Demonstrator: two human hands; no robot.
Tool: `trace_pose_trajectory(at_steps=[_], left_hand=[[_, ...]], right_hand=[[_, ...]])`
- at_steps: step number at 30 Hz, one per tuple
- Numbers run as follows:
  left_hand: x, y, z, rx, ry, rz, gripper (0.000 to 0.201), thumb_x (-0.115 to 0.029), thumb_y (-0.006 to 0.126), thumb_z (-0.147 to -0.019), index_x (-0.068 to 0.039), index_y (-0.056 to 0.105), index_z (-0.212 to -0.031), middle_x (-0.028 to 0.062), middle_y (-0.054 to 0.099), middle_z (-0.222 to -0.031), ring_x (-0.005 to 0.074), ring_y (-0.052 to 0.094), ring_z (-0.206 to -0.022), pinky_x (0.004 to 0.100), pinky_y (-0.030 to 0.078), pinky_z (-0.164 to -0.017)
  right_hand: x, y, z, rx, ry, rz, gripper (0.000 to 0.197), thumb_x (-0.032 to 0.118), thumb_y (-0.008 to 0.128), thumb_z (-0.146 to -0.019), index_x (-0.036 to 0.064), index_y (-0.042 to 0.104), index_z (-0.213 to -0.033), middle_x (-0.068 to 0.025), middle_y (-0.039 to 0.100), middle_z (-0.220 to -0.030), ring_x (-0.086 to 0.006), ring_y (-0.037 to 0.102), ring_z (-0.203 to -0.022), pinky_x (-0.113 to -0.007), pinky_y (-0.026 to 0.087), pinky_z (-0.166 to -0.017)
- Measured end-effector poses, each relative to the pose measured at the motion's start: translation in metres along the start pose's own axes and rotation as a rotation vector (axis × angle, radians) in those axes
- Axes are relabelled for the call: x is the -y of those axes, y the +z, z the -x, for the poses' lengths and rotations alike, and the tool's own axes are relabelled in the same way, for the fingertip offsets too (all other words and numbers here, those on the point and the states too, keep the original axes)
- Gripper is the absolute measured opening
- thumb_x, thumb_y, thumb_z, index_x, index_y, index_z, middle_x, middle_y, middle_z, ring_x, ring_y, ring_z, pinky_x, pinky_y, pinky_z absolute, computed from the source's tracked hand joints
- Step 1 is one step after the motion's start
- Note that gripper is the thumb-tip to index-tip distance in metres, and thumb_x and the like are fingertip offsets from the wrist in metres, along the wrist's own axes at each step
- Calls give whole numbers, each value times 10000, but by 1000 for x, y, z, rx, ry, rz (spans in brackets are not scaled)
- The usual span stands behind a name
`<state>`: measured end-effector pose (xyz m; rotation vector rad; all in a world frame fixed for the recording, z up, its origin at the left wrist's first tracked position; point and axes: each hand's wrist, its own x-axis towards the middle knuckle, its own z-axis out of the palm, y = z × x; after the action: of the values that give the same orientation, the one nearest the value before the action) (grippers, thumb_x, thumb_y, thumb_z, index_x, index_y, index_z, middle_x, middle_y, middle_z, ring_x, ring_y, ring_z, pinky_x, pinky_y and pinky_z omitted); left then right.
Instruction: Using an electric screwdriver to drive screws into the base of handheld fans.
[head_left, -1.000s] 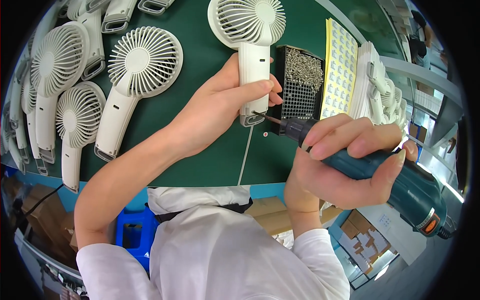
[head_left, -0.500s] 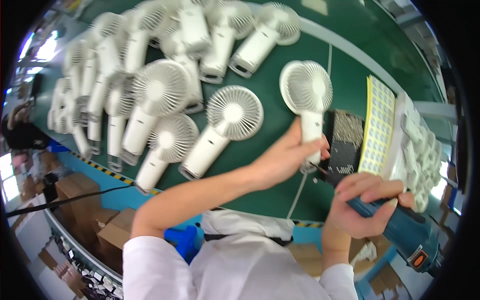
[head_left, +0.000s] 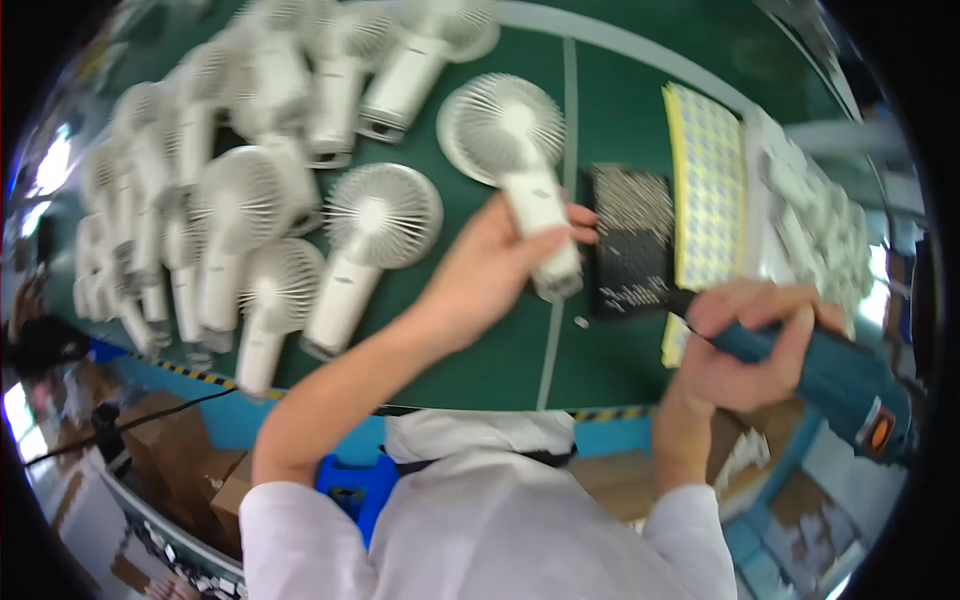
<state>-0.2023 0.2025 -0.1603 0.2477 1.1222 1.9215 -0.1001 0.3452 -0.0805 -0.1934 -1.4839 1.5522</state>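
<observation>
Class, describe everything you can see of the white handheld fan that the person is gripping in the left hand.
The white handheld fan looks like smooth plastic: a round head with a radial-slatted grille and pale centre hub, on a straight, squarish handle. It lies roughly flat over the green table, head pointing away from the person, handle toward them. The left hand wraps the handle, leaving its lower end free. It is slightly blurred, so finer detail cannot be told.
</observation>
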Motion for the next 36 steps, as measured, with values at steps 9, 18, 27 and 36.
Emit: trace_pose_trajectory(at_steps=[9,18,27,36], left_hand=[[-6,4,1,-46,-103,-17,401,-111,503,-951,36,402,-1310,151,585,-1168,251,586,-1098,379,469,-967],[-3,4,4,-31,-78,-50,416,-121,506,-951,46,396,-1316,157,584,-1168,252,585,-1097,385,468,-968],[-3,0,3,6,-65,-51,422,-140,525,-948,38,403,-1311,161,582,-1173,252,583,-1105,377,476,-961],[-2,-3,2,35,-98,-18,417,-143,529,-945,37,405,-1300,150,587,-1171,242,578,-1112,361,464,-965]], right_hand=[[-11,-20,-2,296,15,191,237,167,366,-954,162,427,-1184,-67,463,-676,-191,463,-376,-347,463,-352],[-17,-29,0,495,-4,298,202,134,376,-959,153,428,-1153,-72,477,-673,-194,471,-364,-357,470,-344],[-9,-3,15,193,42,263,137,167,361,-955,147,404,-1084,-57,457,-670,-192,463,-362,-351,456,-349],[7,19,8,162,-10,172,185,257,337,-960,156,406,-1099,-25,446,-684,-168,402,-340,-334,423,-324]])
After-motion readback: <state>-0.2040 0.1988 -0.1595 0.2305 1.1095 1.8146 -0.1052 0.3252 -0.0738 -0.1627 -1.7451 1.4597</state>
